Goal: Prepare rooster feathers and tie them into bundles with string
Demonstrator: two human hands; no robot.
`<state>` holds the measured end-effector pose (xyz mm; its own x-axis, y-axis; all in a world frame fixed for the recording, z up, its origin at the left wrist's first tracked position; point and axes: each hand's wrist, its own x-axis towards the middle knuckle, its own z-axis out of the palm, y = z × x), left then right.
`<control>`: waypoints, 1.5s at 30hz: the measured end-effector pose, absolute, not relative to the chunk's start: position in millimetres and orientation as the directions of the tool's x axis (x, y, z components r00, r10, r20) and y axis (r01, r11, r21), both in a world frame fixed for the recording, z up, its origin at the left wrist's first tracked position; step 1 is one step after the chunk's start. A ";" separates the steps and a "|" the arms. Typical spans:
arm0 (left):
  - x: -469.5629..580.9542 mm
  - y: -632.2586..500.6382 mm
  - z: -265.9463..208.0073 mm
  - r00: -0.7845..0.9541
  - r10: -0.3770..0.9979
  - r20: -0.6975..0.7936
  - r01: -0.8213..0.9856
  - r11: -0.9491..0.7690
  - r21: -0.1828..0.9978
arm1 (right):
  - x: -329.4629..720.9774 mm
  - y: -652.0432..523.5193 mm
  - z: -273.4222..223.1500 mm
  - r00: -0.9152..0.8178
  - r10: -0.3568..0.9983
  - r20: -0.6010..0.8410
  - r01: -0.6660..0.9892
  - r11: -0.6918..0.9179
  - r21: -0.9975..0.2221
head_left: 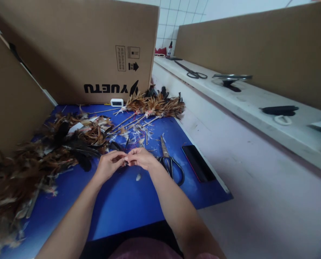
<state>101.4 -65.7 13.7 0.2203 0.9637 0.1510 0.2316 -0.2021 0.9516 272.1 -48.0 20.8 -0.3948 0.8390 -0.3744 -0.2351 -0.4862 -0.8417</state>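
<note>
My left hand (pixel 109 165) and my right hand (pixel 141 158) meet above the blue tabletop (pixel 122 201), fingers pinched together. Between the fingertips is a small dark feather (pixel 127 144), its tip standing up beyond them; the rest is mostly hidden. Just right of my right hand lies a pair of black-handled scissors (pixel 171 166), blades pointing away. A small pale fluff of down (pixel 138 177) rests below my hands. To the left spreads a big heap of loose brown and black feathers (pixel 41 158).
Several feather bundles on sticks (pixel 160 106) lie at the back. A phone (pixel 198 163) is near the right edge. A white digital timer (pixel 117 103) stands before a cardboard box (pixel 95 46). On the ledge (pixel 246 104) lie more scissors (pixel 194 73) and a black-handled tool (pixel 279 110).
</note>
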 end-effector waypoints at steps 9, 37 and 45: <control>103.6 -67.2 11.8 0.179 0.969 0.170 0.296 -0.218 0.930 | 271.2 -47.4 20.7 -0.375 0.844 -0.383 -0.241 -0.487 -0.839; 103.2 -63.0 9.3 0.245 0.893 0.378 0.569 -0.448 0.689 | 269.6 -49.8 27.7 -0.277 0.879 -0.388 -0.228 -0.452 -0.862; 103.4 -59.5 4.9 0.264 0.923 0.280 0.567 -0.384 0.729 | 265.1 -49.0 21.7 -0.233 0.945 -0.228 -0.062 -0.248 -0.967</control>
<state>103.4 -59.5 4.9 0.2637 0.9229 0.2804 0.5672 -0.3835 0.7289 265.1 -49.0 21.7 -0.2328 0.9454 -0.2281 -0.0619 -0.2484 -0.9667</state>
